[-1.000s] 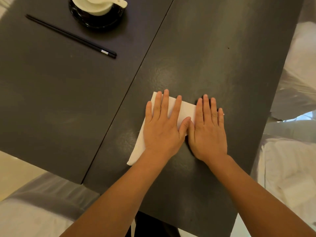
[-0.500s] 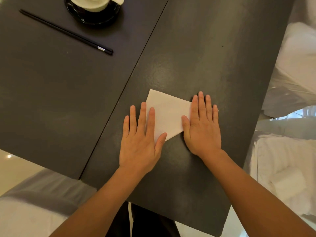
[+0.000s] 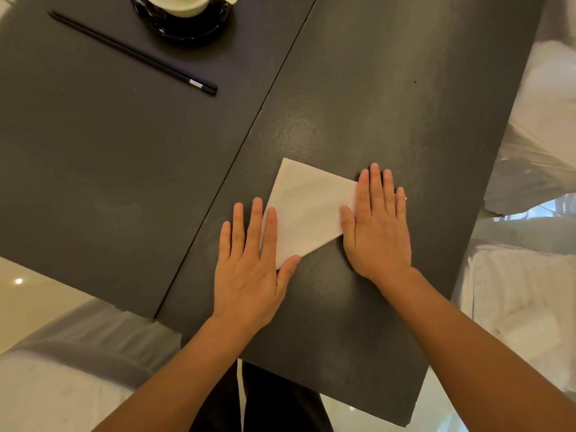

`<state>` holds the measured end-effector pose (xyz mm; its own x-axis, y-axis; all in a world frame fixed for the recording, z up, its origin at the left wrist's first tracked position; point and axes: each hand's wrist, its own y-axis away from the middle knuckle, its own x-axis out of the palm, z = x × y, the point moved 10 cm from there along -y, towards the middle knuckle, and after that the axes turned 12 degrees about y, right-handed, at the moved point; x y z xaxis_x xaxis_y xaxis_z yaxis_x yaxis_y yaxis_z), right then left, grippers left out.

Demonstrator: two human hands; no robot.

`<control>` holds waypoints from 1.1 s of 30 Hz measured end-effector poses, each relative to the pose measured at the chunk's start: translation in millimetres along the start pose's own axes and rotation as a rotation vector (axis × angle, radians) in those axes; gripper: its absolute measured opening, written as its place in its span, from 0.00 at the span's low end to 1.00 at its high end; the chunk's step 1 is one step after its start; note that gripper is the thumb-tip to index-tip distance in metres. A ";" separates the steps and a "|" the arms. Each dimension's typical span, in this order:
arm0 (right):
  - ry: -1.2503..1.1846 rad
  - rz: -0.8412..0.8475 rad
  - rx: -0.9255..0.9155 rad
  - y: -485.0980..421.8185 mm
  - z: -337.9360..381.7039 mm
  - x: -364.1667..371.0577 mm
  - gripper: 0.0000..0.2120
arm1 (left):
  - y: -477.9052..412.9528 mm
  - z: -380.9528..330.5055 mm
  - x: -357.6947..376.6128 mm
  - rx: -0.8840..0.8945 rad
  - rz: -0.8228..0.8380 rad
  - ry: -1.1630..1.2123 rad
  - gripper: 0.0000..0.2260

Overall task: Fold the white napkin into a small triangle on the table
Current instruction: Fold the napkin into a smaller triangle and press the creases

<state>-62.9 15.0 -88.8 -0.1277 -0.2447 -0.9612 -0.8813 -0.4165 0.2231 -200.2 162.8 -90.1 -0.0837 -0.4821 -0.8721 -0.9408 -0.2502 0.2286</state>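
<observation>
My left hand (image 3: 249, 269) and right hand (image 3: 377, 226) lie flat, fingers stretched out and slightly apart, gripping nothing, each pinning a corner of the napkin (image 3: 307, 210), which sits toward the table's (image 3: 358, 88) near edge. If I lift either palm carelessly, I judge the thin, soft triangle could spring open or skid on the smooth dark top

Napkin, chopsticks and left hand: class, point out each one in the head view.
Napkin (image 3: 307, 210), head view: middle of the bare white face.
Chopsticks (image 3: 134, 53), head view: midway along the black shafts.
Left hand (image 3: 249, 269), head view: back of the hand.
</observation>
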 end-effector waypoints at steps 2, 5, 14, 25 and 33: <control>-0.001 -0.001 0.000 0.3 0.1 -0.5 0.31 | 1.3 1.5 0.6 -0.005 0.009 -0.006 0.35; 0.005 0.004 -0.002 0.5 0.7 0.0 0.31 | 6.2 7.4 0.9 -0.029 0.024 -0.027 0.36; 0.002 0.052 -0.020 0.7 0.9 0.5 0.32 | 15.0 12.7 -0.8 -0.050 0.045 -0.047 0.36; -0.012 0.138 -0.036 0.6 2.5 0.0 0.32 | 30.7 15.6 -6.6 -0.046 0.079 -0.051 0.31; -0.295 -0.053 -0.152 -39.4 57.6 -83.3 0.24 | 21.4 32.4 -50.4 -0.237 -0.122 0.332 0.14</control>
<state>-43.7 102.2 -26.8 -0.2287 0.0355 -0.9728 -0.8151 -0.5534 0.1714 -226.8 208.9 -55.2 0.1700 -0.6714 -0.7213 -0.8324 -0.4896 0.2596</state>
